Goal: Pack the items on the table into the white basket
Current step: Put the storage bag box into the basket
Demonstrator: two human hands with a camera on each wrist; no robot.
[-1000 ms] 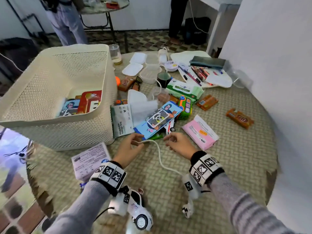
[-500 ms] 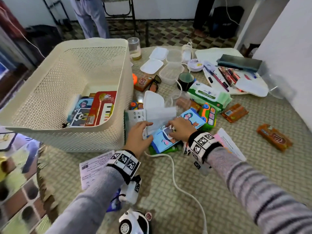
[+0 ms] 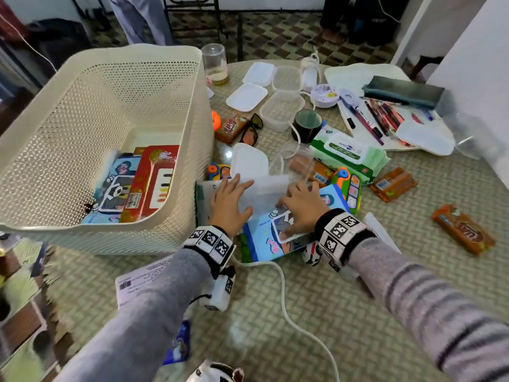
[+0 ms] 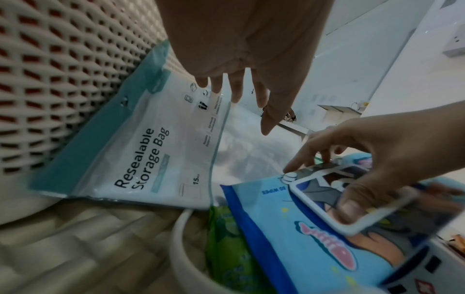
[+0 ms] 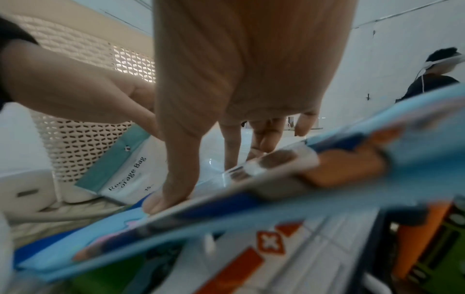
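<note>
We saw the round table (image 3: 344,312) fill most of the head view, and the white basket (image 3: 176,150) took the upper left of the frame, already holding a red toy box (image 3: 154,180) and a blue cartoon pack (image 3: 115,186) on its floor. Compared with half a second earlier, the basket and the clutter looked nearer, and the scatter at the upper right, with the green wipes pack (image 3: 347,153), the pens (image 3: 377,119) and the clear containers (image 3: 281,106), had not shifted on the table. At the centre of the frame lay the resealable storage bag pack (image 4: 141,159), just beside the basket wall, and right of it the blue wipes pack (image 3: 275,238), lying over a white cable (image 3: 283,293). Our left hand (image 3: 228,205) had slid forward since the earlier frame; it now lay flat on the storage bag pack with its fingers straight and spread, gripping nothing. Our right hand (image 3: 303,210) had stayed on the blue wipes pack, and in the left wrist view its thumb and fingers were pinching the pack's white-framed lid flap (image 4: 334,201). The pack tilted up at that side in the right wrist view, which was blurred. A small white toy car (image 3: 311,252) sat at the pack's lower right corner, under our right wrist.
</note>
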